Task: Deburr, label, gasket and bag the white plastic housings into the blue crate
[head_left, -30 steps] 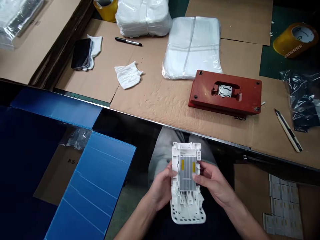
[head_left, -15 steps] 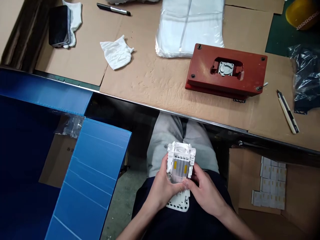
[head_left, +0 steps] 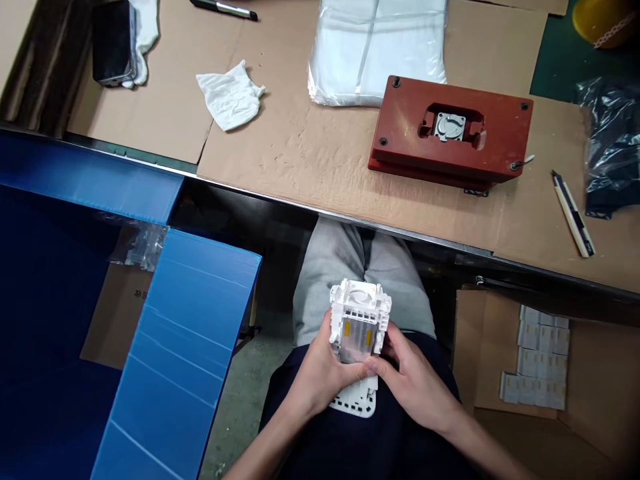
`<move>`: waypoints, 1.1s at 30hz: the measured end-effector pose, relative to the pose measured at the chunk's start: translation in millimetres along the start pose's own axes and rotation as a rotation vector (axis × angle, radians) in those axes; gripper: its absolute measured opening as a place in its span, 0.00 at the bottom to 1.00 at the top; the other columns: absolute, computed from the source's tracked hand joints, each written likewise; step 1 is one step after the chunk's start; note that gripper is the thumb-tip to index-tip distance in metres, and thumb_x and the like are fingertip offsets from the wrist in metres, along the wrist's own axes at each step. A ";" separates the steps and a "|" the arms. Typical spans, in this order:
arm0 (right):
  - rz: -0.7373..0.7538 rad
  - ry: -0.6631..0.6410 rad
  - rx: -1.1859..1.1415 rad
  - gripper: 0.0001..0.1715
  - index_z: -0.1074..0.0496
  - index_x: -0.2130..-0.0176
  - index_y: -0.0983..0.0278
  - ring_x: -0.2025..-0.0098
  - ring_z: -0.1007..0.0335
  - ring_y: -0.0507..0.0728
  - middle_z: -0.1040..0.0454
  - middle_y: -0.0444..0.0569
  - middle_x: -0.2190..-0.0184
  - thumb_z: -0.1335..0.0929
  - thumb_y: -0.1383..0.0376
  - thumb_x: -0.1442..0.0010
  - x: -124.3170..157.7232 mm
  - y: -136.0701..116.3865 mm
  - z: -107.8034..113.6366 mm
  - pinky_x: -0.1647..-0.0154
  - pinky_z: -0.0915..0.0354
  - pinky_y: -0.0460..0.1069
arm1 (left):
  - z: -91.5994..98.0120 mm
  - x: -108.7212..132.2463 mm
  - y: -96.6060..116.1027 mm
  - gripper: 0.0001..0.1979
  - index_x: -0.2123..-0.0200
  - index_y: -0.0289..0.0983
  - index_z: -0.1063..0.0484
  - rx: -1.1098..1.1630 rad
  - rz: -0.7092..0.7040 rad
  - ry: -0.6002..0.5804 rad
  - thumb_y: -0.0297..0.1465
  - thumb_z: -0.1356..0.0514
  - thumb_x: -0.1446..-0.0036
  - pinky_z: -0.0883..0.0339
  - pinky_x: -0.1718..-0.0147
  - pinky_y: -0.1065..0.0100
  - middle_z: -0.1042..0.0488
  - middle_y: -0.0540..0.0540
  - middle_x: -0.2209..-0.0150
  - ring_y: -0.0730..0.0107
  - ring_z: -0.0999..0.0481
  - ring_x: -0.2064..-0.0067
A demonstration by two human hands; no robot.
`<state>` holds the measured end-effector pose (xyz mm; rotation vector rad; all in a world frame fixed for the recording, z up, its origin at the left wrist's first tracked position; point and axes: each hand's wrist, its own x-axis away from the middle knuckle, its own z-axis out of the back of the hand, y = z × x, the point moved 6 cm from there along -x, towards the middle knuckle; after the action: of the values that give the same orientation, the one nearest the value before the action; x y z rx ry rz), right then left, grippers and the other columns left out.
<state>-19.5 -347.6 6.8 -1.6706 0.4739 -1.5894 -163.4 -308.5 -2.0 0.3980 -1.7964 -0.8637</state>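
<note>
A white plastic housing [head_left: 361, 300] with a clear middle panel and two yellow strips is held above my lap. My left hand [head_left: 323, 367] grips its left side, the thumb lying across the lower front. From the right, my right hand [head_left: 407, 380] closes on the other side, its thumb meeting the left thumb at the clear panel's lower edge. The housing's perforated lower end [head_left: 356, 403] shows below my thumbs. Fingers behind the housing are hidden.
On the cardboard-covered table stand a red fixture [head_left: 453, 133] with a metal piece inside, a stack of plastic bags [head_left: 375, 53], a utility knife [head_left: 573, 213] and a white cloth [head_left: 231, 97]. A blue bin [head_left: 185, 320] is left; an open carton [head_left: 487, 380] holds several white parts at right.
The view has shifted slightly, so the table things sit a little higher in the picture. Both hands keep the same grip on the housing.
</note>
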 end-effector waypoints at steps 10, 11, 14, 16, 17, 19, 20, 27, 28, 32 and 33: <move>0.163 0.131 0.267 0.34 0.47 0.34 0.57 0.39 0.33 0.57 0.32 0.49 0.39 0.38 0.71 0.37 12.6 -6.1 -17.9 0.40 0.32 0.52 | 7.0 3.0 -12.6 0.35 0.47 0.40 0.33 -0.024 -0.003 -0.010 0.31 0.23 0.58 0.32 0.53 0.65 0.23 0.47 0.53 0.57 0.24 0.51; 0.161 0.142 0.273 0.34 0.47 0.35 0.57 0.40 0.32 0.57 0.31 0.50 0.40 0.38 0.71 0.37 12.5 -6.2 -18.8 0.41 0.32 0.52 | 7.7 2.8 -13.5 0.35 0.47 0.40 0.33 -0.029 0.003 -0.009 0.31 0.23 0.58 0.32 0.54 0.65 0.22 0.47 0.54 0.57 0.24 0.52; 0.151 0.153 0.266 0.32 0.46 0.35 0.58 0.41 0.32 0.57 0.31 0.51 0.41 0.38 0.71 0.37 9.9 -7.8 -16.0 0.41 0.31 0.52 | 7.9 0.8 -12.8 0.35 0.47 0.40 0.33 -0.058 -0.002 -0.007 0.32 0.23 0.58 0.32 0.54 0.64 0.23 0.46 0.53 0.57 0.24 0.52; 0.145 0.118 0.249 0.30 0.46 0.36 0.57 0.40 0.32 0.57 0.31 0.50 0.40 0.38 0.70 0.35 6.4 -9.8 -11.6 0.41 0.32 0.53 | 6.9 -1.0 -9.8 0.36 0.45 0.41 0.34 -0.059 -0.014 -0.005 0.32 0.24 0.57 0.32 0.52 0.64 0.23 0.46 0.50 0.56 0.24 0.50; 0.138 0.085 0.235 0.29 0.45 0.36 0.57 0.40 0.32 0.57 0.31 0.49 0.40 0.38 0.69 0.35 4.5 -10.7 -9.4 0.41 0.32 0.53 | 6.3 -1.6 -7.8 0.36 0.44 0.42 0.35 -0.053 -0.020 -0.004 0.33 0.24 0.56 0.32 0.51 0.64 0.24 0.46 0.49 0.57 0.25 0.48; 0.115 0.025 0.189 0.29 0.44 0.36 0.54 0.39 0.33 0.57 0.31 0.47 0.39 0.37 0.67 0.34 1.0 -11.8 -5.1 0.39 0.33 0.54 | 5.2 -1.8 -2.6 0.37 0.42 0.43 0.37 -0.035 -0.031 -0.006 0.33 0.25 0.53 0.32 0.50 0.64 0.25 0.46 0.48 0.57 0.25 0.47; 0.102 0.009 0.159 0.29 0.44 0.36 0.52 0.39 0.33 0.57 0.31 0.45 0.39 0.37 0.66 0.33 -0.4 -11.9 -2.9 0.39 0.34 0.54 | 5.0 -1.4 0.3 0.38 0.41 0.44 0.38 -0.030 -0.035 -0.007 0.33 0.26 0.52 0.32 0.49 0.64 0.25 0.47 0.48 0.58 0.25 0.46; 0.089 0.026 0.045 0.26 0.41 0.37 0.53 0.39 0.33 0.59 0.31 0.47 0.39 0.35 0.60 0.32 -7.4 -15.5 0.1 0.39 0.32 0.55 | 10.8 -2.5 18.4 0.36 0.40 0.44 0.38 0.063 -0.021 0.030 0.36 0.28 0.50 0.30 0.49 0.62 0.26 0.45 0.45 0.57 0.24 0.46; 0.096 0.021 0.055 0.26 0.41 0.37 0.52 0.39 0.33 0.58 0.31 0.47 0.39 0.35 0.59 0.32 -7.7 -16.9 -0.6 0.39 0.33 0.55 | 13.0 -4.5 20.7 0.33 0.42 0.43 0.36 0.070 -0.032 0.070 0.36 0.28 0.49 0.29 0.51 0.62 0.25 0.44 0.47 0.57 0.23 0.48; 0.141 0.041 0.147 0.27 0.42 0.36 0.53 0.37 0.35 0.58 0.32 0.47 0.38 0.36 0.61 0.32 -6.9 -19.4 -1.7 0.36 0.35 0.54 | 16.0 -11.0 26.3 0.27 0.49 0.39 0.30 0.082 -0.082 0.192 0.36 0.27 0.52 0.28 0.57 0.65 0.22 0.44 0.53 0.58 0.22 0.53; 0.154 0.052 0.171 0.27 0.43 0.35 0.53 0.36 0.35 0.58 0.32 0.49 0.37 0.37 0.61 0.32 -6.2 -18.7 -2.3 0.36 0.36 0.55 | 15.3 -11.4 26.7 0.27 0.50 0.39 0.30 0.094 -0.092 0.204 0.36 0.27 0.53 0.28 0.58 0.65 0.21 0.44 0.54 0.58 0.22 0.54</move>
<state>-27.0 -331.8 16.2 -1.4339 0.4676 -1.5192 -169.4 -277.4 6.6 0.6115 -1.6437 -0.7746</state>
